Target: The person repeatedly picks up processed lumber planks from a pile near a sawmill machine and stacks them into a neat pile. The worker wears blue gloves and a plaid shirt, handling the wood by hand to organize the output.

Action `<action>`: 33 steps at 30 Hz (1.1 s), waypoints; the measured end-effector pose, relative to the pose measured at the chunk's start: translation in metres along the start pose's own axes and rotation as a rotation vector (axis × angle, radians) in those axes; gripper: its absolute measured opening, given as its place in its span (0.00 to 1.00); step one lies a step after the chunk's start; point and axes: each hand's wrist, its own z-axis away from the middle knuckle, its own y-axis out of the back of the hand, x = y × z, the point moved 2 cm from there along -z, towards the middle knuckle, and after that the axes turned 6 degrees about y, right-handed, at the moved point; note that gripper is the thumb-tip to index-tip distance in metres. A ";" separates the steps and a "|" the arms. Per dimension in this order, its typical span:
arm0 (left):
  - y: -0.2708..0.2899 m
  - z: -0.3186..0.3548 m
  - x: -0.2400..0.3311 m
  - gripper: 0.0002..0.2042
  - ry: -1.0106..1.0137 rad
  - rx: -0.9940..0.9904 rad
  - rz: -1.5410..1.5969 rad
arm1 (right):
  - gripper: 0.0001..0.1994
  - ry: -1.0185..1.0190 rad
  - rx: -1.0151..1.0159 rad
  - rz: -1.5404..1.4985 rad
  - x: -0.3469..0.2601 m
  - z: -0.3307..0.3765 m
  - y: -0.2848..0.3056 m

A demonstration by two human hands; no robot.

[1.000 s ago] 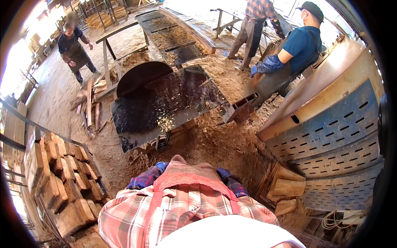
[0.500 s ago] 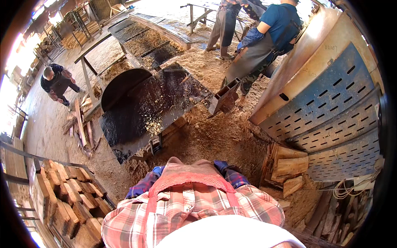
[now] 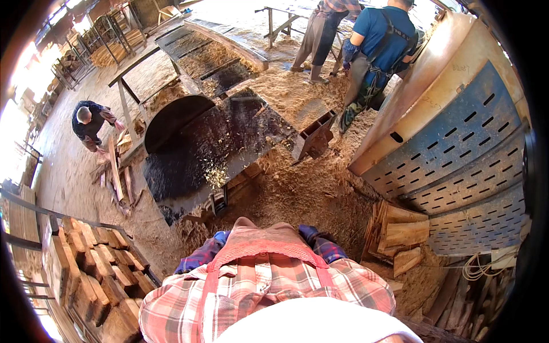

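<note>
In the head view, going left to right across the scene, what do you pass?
Stacked wood blocks → crouching person in dark top → big dark saw blade → rusty metal chute → person in blue shirt → small pile of cut boards → slotted metal guard.

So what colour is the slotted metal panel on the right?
Blue-grey, with rows of dark slots, under a tan sloping cover. The head view shows it.

No packages, labels, signs or screens can be seen in this sawmill yard, not near, not far, not on the left and not on the right.
</note>
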 end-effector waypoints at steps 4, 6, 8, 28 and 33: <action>-0.005 0.000 0.005 0.17 0.017 0.010 -0.003 | 0.15 -0.172 0.074 -0.309 0.023 0.001 -0.003; -0.007 -0.002 0.004 0.17 0.017 0.017 -0.003 | 0.15 -0.153 0.117 -0.232 0.033 -0.002 -0.003; -0.009 -0.005 0.001 0.17 0.014 0.018 0.000 | 0.15 -0.064 0.110 -0.072 0.037 -0.005 -0.002; -0.029 -0.047 -0.055 0.18 -0.105 0.045 0.209 | 0.14 -0.076 -0.001 0.593 -0.117 0.051 0.023; -0.031 -0.056 -0.073 0.18 -0.054 0.105 -0.172 | 0.13 -0.017 0.054 0.614 -0.090 0.041 0.017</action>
